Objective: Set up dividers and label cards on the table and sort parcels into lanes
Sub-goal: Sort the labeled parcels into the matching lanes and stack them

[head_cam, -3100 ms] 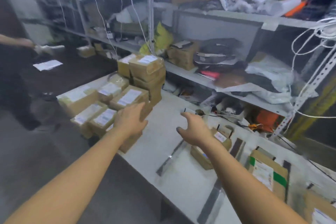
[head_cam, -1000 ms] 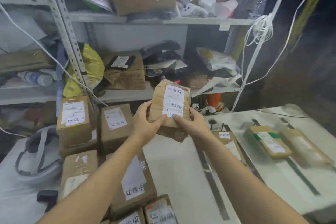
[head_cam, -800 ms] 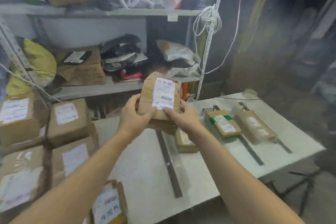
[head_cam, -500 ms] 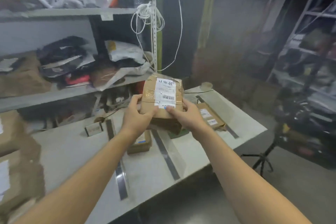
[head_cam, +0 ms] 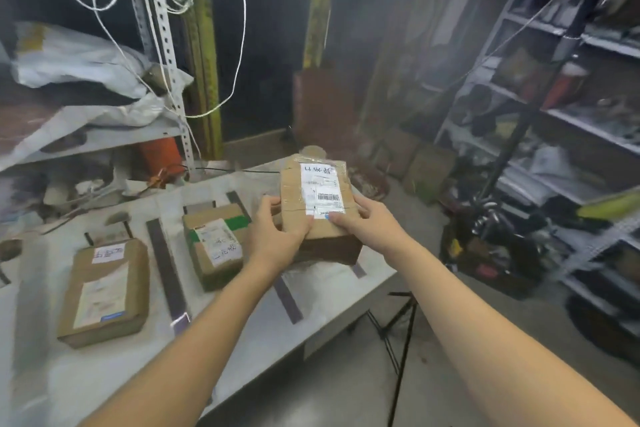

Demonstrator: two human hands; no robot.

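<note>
The white bench [head_cam: 86, 374] fills the lower left of what I can see, its right end stopping at about the middle of the room. A metal rack [head_cam: 571, 121] packed with odds and ends stands at three o'clock. A second rack [head_cam: 104, 139] at ten o'clock carries slumped white bags, with white cord [head_cam: 239, 45] dangling from its upright.

Three cardboard parcels are in play. The largest-looking one, the held parcel [head_cam: 294, 191], is at the centre, raised over the bench's right end with its printed label [head_cam: 320, 189] facing up. At nine o'clock from it a green-taped parcel [head_cam: 214, 239] lies flat on the bench. Farther out toward eight o'clock lies a long flat parcel [head_cam: 104, 291] (its label too blurred to read).

The left hand [head_cam: 277, 236] grips the held parcel's near left corner, thumb on top and fingers curled under. The right hand [head_cam: 367, 222] clasps the near right corner, thumb pressed on the label's lower edge.

A dark divider strip [head_cam: 166, 267] lies on the bench between the two resting parcels. Another strip [head_cam: 287, 298] lies at five o'clock of the green-taped one, partly hidden by the left forearm. A thin tripod [head_cam: 398, 329] stands on the floor just past the bench's end.
</note>
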